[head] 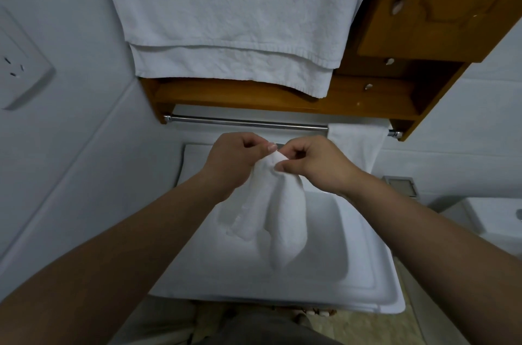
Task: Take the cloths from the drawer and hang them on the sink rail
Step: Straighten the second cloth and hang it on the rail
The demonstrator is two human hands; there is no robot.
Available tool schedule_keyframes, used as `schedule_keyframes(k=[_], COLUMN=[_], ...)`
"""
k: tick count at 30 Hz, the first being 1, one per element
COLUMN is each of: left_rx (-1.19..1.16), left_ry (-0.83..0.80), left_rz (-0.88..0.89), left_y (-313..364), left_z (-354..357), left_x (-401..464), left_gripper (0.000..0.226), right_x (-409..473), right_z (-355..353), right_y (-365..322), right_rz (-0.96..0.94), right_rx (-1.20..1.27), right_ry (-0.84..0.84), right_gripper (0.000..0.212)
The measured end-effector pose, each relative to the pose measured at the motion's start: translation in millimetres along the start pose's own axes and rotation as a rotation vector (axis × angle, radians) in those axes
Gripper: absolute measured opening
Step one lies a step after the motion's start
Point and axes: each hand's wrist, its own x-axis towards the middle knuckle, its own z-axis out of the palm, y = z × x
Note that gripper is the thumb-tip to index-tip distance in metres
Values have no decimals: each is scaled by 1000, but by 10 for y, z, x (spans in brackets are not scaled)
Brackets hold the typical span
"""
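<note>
Head view had left hand (237, 155) and right hand (313, 161) both pinching one corner of the cloth (276, 212) hanging below them, rail (245, 122) just beyond; bunched fabric could slip off when draped.

You are standing in a home bathroom. Below your fingers (271, 147) lies a white ceramic washbasin (324, 237); just beyond them runs a chromed metal towel rail (243, 122) under a varnished wooden wall cabinet (423, 20). Large white terry towels (231, 20) hang above. Far left of your fingers, a white wall socket (19, 62) sits on plain white walls.
</note>
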Motion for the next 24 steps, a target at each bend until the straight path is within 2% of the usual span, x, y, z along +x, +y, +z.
schedule_keyframes(k=[2, 5, 9, 14, 19, 21, 24], left_rx=[33, 46, -129, -141, -79, -74, -55], left_ry=[43, 101, 230, 388, 422, 421, 431], left_rz=[20, 68, 52, 2, 25, 43, 58], left_y=[10, 44, 88, 67, 10, 17, 30], left_z=[2, -23, -183, -444, -458, -414, -410], left_x=[0, 9, 142, 317, 330, 326, 324], left_gripper=[11, 12, 14, 17, 15, 16, 15], right_x=[4, -12, -112, -266, -334, -351, -364], right_z=[8, 46, 116, 85, -52, -72, -109], right_y=[59, 199, 470, 848, 1030, 1065, 1092], right_rz=[-6, -8, 14, 1, -36, -12, 12], right_rx=[33, -54, -224, -270, -510, -556, -571], right_ry=[-23, -71, -105, -50, -93, -123, -74], right_gripper=[7, 11, 26, 12, 22, 22, 26])
